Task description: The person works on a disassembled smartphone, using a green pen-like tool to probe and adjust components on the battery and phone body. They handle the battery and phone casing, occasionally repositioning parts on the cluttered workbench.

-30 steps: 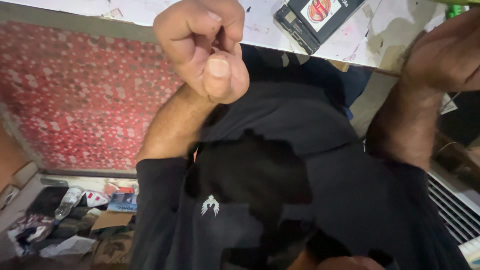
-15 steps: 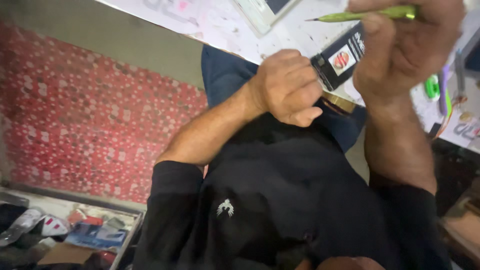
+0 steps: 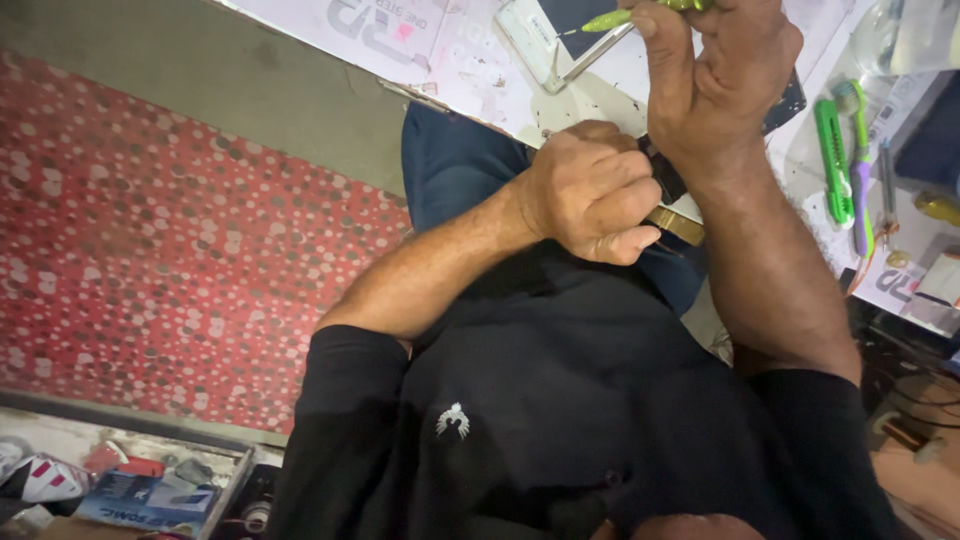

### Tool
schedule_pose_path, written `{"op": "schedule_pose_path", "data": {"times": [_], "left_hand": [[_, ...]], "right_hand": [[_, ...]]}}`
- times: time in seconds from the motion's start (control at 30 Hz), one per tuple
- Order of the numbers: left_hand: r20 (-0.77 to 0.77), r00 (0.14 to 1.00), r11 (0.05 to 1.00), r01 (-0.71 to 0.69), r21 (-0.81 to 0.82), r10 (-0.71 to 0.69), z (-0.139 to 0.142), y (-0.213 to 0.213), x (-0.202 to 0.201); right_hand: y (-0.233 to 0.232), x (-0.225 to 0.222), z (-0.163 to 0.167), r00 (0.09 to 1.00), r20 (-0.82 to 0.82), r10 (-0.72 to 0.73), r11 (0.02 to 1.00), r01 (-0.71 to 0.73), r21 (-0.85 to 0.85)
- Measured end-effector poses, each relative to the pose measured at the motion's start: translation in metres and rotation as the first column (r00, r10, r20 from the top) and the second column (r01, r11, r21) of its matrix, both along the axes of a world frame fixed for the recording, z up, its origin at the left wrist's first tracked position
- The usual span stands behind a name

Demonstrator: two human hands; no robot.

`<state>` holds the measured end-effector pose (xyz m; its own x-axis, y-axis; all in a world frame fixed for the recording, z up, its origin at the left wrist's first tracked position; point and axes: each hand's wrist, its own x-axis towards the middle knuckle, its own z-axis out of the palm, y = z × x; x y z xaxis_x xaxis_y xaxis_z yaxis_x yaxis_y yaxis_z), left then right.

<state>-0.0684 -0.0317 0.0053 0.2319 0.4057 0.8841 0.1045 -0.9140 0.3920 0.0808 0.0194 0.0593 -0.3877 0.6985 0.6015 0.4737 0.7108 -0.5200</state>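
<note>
**Screwdriver at the phone, work under way**

A white phone (image 3: 545, 35) lies at the worktop's (image 3: 440, 50) near edge, its dark panel facing up. The thin green screwdriver (image 3: 625, 15) points its tip at the phone; the right hand (image 3: 715, 85) is clamped around its handle. The left hand (image 3: 590, 190) is fisted at the worktop edge over a dark flat part (image 3: 668, 180); what it grips is hidden. The phone looks unopened. Green tools (image 3: 835, 160) lie toward the right edge.

We get even indoor light, bright on the tabletop (image 3: 450, 60); the shirt (image 3: 560, 400) sinks into shadow, edges slightly soft and stretched.
</note>
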Motion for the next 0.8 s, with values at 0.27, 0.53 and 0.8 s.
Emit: {"op": "schedule_pose_path", "data": {"times": [0.27,0.53,0.8], "left_hand": [[0.029,1.000,1.000,-0.009,-0.025,0.010,-0.003,-0.001,0.005],[0.168,0.947,0.907,-0.197,-0.373,0.275,-0.002,-0.003,0.024],[-0.162,0.916,0.826,-0.401,-0.395,0.367,0.004,-0.005,0.039]], "right_hand": [[0.003,0.006,-0.014,0.999,-0.030,-0.016,1.000,0.015,-0.022],[-0.012,0.039,0.008,0.988,-0.154,0.015,1.000,-0.017,-0.015],[-0.045,0.090,0.024,0.994,-0.099,-0.040,0.996,0.048,0.076]]}}
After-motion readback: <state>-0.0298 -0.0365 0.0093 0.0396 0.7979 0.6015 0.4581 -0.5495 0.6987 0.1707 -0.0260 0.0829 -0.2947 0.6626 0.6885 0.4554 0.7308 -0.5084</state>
